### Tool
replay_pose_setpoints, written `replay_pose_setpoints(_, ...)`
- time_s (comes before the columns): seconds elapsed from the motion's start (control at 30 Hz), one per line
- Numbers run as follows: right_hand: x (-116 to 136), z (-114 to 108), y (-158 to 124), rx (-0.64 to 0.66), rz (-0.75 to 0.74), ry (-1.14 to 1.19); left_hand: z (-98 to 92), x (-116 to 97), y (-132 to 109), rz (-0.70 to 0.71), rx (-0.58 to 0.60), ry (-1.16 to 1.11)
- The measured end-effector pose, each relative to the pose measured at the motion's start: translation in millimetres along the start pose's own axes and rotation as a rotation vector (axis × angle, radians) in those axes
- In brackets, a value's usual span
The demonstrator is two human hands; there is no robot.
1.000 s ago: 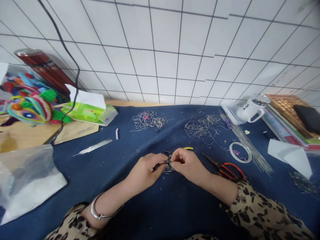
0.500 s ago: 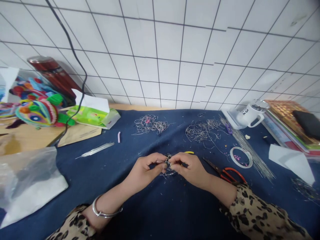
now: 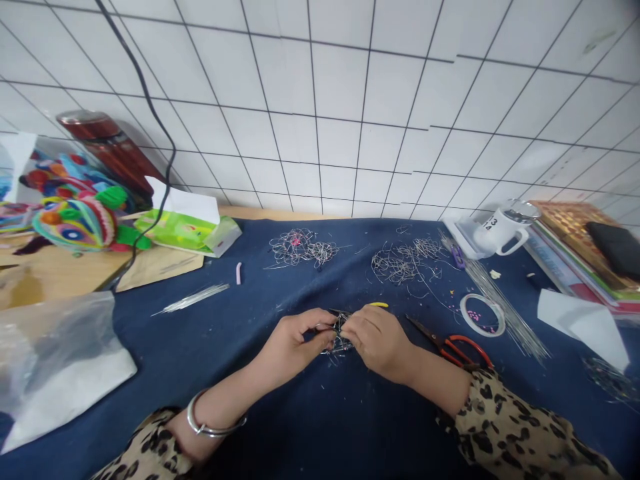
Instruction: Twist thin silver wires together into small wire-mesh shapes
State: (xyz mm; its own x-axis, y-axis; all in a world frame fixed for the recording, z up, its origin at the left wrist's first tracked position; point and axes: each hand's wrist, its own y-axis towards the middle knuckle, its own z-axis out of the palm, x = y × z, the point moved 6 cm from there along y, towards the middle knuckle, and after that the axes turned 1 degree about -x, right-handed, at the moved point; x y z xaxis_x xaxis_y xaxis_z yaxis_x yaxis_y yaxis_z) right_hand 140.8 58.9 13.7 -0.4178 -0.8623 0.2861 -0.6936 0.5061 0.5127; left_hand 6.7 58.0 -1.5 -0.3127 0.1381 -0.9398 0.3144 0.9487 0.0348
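My left hand [image 3: 295,340] and my right hand [image 3: 375,339] meet over the middle of a dark blue cloth [image 3: 320,413]. Both pinch a small tangle of thin silver wire [image 3: 340,337] that rests on the cloth between them. The fingers of each hand are curled tight round the wire. A silver bangle [image 3: 210,423] sits on my left wrist. Leopard-print sleeves cover both forearms.
Two loose heaps of wire [image 3: 303,248] [image 3: 407,259] lie further back. Red-handled scissors [image 3: 453,347], a tape roll [image 3: 483,315] and a bundle of straight wires [image 3: 505,300] lie to the right. A white mug [image 3: 503,227], books, a tissue pack [image 3: 185,230], a plastic bag [image 3: 55,367] and a colourful toy [image 3: 75,213] ring the cloth.
Both hands stay pinched on the wire tangle and shift only slightly; the right hand has rolled a little over it. The camera tilted down a touch at first.
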Motion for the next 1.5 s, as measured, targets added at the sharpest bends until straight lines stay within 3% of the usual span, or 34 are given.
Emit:
replay_pose_setpoints(0.1,3.5,0.5,-0.5,-0.013,-0.059,-0.017,-1.8,1.8,0.2,0.01,-0.026,0.018)
replay_pose_setpoints(0.23,-1.8,2.5,0.1,-0.016,0.029,0.022,-5.9,1.6,1.1,0.07,-0.08,0.083)
replay_pose_setpoints(0.47,5.8,2.6,-3.1,-0.13,-0.033,-0.02,-4.9,1.4,-2.0,0.147,-0.127,0.178)
replay_pose_setpoints(0.6,8.5,7.5,-5.8,-0.087,-0.06,-0.09,-4.0,3.6,-2.7,0.161,-0.138,0.199)
replay_pose_setpoints(0.8,5.1,10.9,-7.5,-0.051,-0.049,-0.155,-5.6,-2.4,-0.9,0.136,-0.085,0.049)
replay_pose_setpoints(1.1,7.3,11.1,-6.4,-0.025,-0.043,-0.181,-1.5,11.2,-0.8,-0.097,-0.073,-0.262)
replay_pose_setpoints(1.27,7.6,11.1,-7.1,-0.036,-0.028,-0.172,2.8,12.6,-0.6,-0.156,-0.098,-0.446)
replay_pose_setpoints(1.5,7.6,12.2,-7.6,-0.055,-0.036,-0.191,6.2,13.7,-0.8,-0.235,-0.115,-0.467)
